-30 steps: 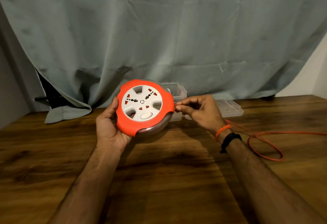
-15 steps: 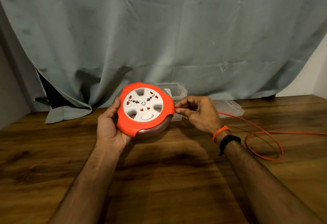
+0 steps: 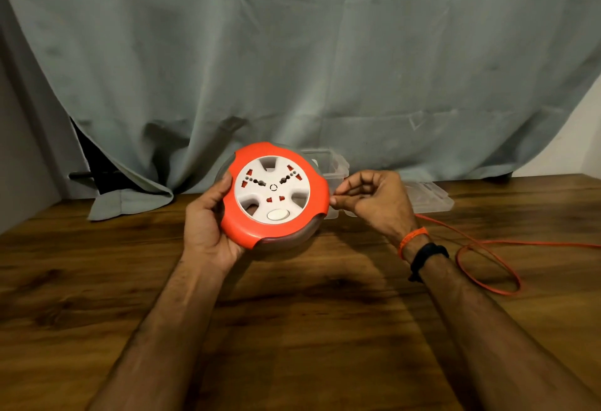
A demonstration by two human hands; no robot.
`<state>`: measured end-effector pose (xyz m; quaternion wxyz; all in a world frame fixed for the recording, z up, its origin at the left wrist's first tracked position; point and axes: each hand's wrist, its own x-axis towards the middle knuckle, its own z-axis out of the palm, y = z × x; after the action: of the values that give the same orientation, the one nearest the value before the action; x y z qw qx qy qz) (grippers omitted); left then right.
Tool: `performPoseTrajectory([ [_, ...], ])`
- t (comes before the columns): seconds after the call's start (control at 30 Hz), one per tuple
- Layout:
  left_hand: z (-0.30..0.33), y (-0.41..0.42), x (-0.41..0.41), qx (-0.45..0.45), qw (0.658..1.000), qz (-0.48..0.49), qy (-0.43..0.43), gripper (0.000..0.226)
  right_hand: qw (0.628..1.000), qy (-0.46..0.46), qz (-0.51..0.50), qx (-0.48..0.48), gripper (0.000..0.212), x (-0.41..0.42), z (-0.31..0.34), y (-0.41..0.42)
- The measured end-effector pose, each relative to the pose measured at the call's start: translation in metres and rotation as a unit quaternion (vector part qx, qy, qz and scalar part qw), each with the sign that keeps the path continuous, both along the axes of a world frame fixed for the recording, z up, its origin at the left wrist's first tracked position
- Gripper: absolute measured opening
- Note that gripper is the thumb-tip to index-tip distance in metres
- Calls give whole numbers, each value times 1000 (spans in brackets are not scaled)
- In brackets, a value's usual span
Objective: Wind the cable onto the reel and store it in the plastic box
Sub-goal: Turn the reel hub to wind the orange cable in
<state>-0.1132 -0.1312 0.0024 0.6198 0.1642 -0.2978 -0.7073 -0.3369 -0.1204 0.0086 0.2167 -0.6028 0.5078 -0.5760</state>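
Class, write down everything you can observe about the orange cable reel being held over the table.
The cable reel is a round plastic disc with an orange rim, a white socket face carrying red-shuttered outlets and an oval white button, and a grey translucent body behind. It is held above the wooden table, face tilted toward the camera. The left hand cups its left edge; the right hand pinches at its right edge, from where the thin orange cable trails and loops on the table.
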Motion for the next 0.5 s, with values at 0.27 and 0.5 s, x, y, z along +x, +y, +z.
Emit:
performPoseTrajectory([
  [0.27, 2, 1, -5, 11, 1000, 22, -8, 35, 995, 68, -23, -63, 21, 2, 1, -1],
  [0.5, 2, 11, -23, -10, 998, -10, -56, 35, 919, 321, -38, -225, 41, 26, 18, 21],
])
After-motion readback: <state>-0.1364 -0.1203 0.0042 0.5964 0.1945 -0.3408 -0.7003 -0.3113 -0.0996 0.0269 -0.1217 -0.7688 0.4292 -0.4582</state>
